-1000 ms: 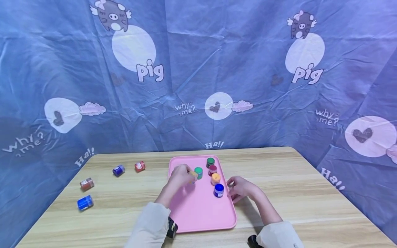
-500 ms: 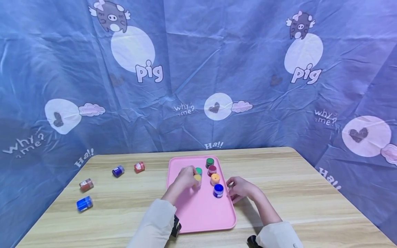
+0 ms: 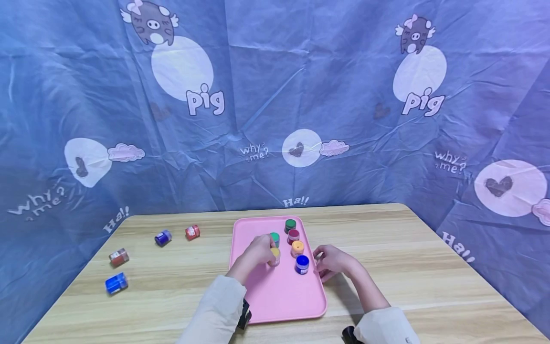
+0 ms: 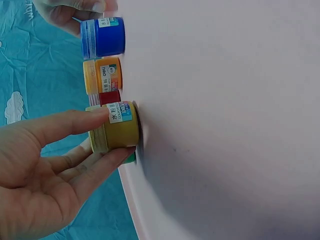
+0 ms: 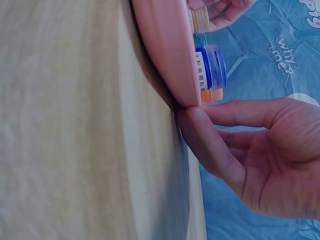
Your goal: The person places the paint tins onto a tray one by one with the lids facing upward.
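My left hand [image 3: 258,250] pinches a yellow paint jar [image 4: 120,129] between thumb and fingers, upright at the surface of the pink tray [image 3: 283,301]. Just behind that jar stands a light green jar [image 3: 275,238], partly hidden by the hand. Along the tray's right side runs a row of paint jars: dark green [image 3: 290,225], dark red [image 3: 293,236], orange [image 3: 297,248] and blue [image 3: 302,265]. At the tray's right edge, beside the blue jar, my right hand [image 3: 334,260] grips the rim; its thumb and index finger meet there in the right wrist view.
On the wooden table [image 3: 185,291] left of the tray, several jars lie on their sides: a red jar [image 3: 192,232], a dark blue jar [image 3: 163,237], a brown jar [image 3: 119,257] and a bright blue jar [image 3: 116,283]. A blue printed cloth [image 3: 258,105] hangs behind the table.
My left hand has brought the yellow jar slightly right and toward me, from left of the light green jar to in front of it. My right hand stays at the tray rim.
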`<state>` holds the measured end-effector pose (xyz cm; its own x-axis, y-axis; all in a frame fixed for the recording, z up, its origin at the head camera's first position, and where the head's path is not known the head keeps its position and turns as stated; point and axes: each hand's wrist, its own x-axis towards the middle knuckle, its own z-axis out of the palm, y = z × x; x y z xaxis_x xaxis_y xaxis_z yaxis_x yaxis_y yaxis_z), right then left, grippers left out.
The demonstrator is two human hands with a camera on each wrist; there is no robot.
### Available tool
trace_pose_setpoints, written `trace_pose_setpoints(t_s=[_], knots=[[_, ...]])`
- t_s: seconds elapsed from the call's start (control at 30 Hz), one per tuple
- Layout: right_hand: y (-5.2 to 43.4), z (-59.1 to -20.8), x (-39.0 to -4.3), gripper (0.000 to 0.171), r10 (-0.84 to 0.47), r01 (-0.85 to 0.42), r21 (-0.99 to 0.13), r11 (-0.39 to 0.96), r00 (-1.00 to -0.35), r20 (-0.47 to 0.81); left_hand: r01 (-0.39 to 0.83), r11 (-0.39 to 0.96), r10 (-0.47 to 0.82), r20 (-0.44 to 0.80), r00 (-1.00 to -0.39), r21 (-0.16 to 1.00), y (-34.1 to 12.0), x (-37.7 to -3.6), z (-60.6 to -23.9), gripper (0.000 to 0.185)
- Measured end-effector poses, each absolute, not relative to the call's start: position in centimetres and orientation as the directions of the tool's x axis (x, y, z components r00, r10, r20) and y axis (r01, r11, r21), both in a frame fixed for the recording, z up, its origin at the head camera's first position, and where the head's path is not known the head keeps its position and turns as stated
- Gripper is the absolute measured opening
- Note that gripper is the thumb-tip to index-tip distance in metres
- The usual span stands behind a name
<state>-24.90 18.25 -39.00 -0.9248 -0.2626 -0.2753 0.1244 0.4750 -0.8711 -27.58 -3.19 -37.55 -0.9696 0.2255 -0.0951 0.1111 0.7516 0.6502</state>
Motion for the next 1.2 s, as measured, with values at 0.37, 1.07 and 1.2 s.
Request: trace_pose_setpoints(t_s=[0.37,1.07,1.2], knots=[[18.3,-39.0,-24.9,0.035,-0.261,0.13,-0.873,0.471,-0.924,-0.279,0.17,0.756,0.275,-0.071,-0.959,0.632,-3.4,-27.3,-37.6,0.032],[18.5,-39.0,-24.7,0.037,-0.266,0.122,-0.876,0.466,-0.925,-0.271,0.348,0.679,0.434,0.029,-0.901,0.647,-12.6,-27.0,-33.2,0.036],[18.6,-39.0,-24.6,0.037,-0.268,0.122,-0.878,0.463,-0.925,-0.27,0.321,0.672,0.408,0.029,-0.913,0.667,-14.9,-26.3,-33.0,0.039]])
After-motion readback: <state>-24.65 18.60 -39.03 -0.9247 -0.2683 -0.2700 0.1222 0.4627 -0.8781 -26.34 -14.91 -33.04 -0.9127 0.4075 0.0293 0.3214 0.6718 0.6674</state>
